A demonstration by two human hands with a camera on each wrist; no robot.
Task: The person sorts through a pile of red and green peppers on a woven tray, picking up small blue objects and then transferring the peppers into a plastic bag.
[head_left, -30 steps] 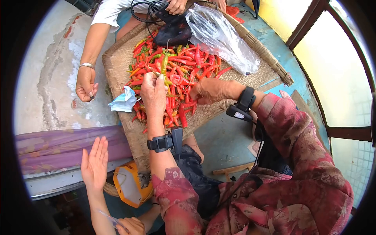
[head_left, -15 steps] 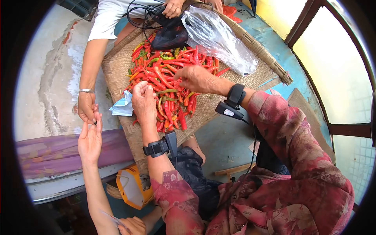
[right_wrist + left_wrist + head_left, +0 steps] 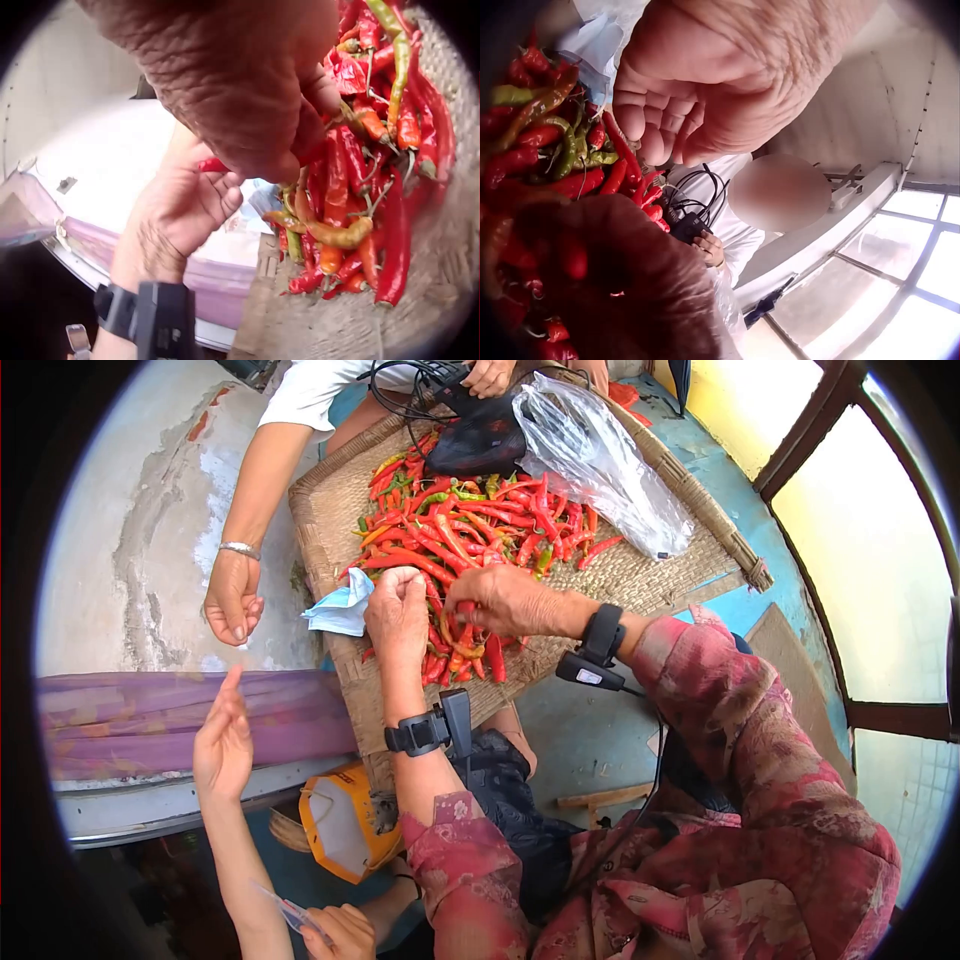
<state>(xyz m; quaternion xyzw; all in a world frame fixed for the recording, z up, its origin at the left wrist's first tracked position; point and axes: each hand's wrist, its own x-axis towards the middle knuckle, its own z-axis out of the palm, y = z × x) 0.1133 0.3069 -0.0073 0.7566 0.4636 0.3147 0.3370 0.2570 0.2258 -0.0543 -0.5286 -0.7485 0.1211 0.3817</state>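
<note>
A pile of red chilli peppers (image 3: 440,540), with some green and orange ones, lies in a woven tray (image 3: 690,575). My right hand (image 3: 510,601) grips a red chilli pepper (image 3: 466,608) over the pile's near part; in the right wrist view its end (image 3: 212,164) pokes out beside the fingers. Close to the left is my left hand (image 3: 396,610), its fingers curled and thumb near the fingertips. The left wrist view shows that palm (image 3: 727,75) from below, with no pepper in it. A blue face mask (image 3: 342,606) lies by the left hand.
Across the tray, a person's arm (image 3: 265,490) reaches down at left; their other hand (image 3: 489,376) rests by a black bag (image 3: 478,442) with cables. A plastic bag (image 3: 605,470) lies at the far right. Another person's hand (image 3: 222,750) is raised beside a yellow container (image 3: 350,825).
The green pepper at my left fingertips a second ago is no longer there. My right hand lifted off the pile and came in beside the left with a red pepper. The others' hands met and parted.
</note>
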